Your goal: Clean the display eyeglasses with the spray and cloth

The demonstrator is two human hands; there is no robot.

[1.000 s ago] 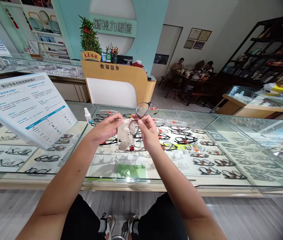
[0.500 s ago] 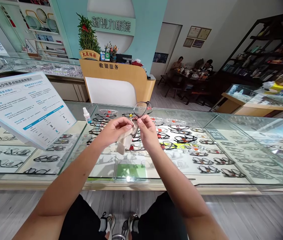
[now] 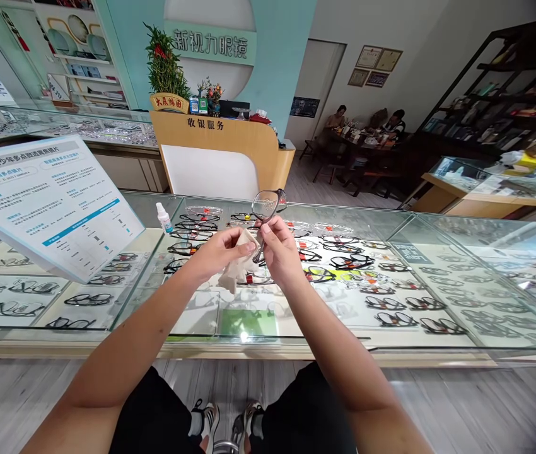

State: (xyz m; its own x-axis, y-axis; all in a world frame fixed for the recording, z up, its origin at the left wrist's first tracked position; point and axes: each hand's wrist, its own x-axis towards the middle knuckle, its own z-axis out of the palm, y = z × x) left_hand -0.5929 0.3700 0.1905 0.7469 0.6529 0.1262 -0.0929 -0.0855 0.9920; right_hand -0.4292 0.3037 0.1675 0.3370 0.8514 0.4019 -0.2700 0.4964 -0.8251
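Note:
My right hand (image 3: pixel 281 251) is closed on a pair of dark-framed eyeglasses (image 3: pixel 265 205). The lenses stand up above its fingers, and a dark temple arm points down between the two hands. To the left, my left hand (image 3: pixel 223 251) pinches a crumpled beige cleaning cloth (image 3: pixel 236 272) that hangs below its fingers. The cloth's upper edge is close to the temple arm; whether they touch I cannot tell. Both hands are above the glass display case (image 3: pixel 244 343).
A small white bottle (image 3: pixel 163 218) stands on the glass behind my left hand. A printed sign (image 3: pixel 55 202) leans at the left. Several eyeglass frames (image 3: pixel 350 261) lie in rows inside the case. Beyond are a wooden cashier counter (image 3: pixel 221 135) and people seated at a table (image 3: pixel 360 142).
The eyeglasses have turned slightly and shifted a little left. My left hand and the cloth have moved slightly, and more of the temple arm shows between the hands.

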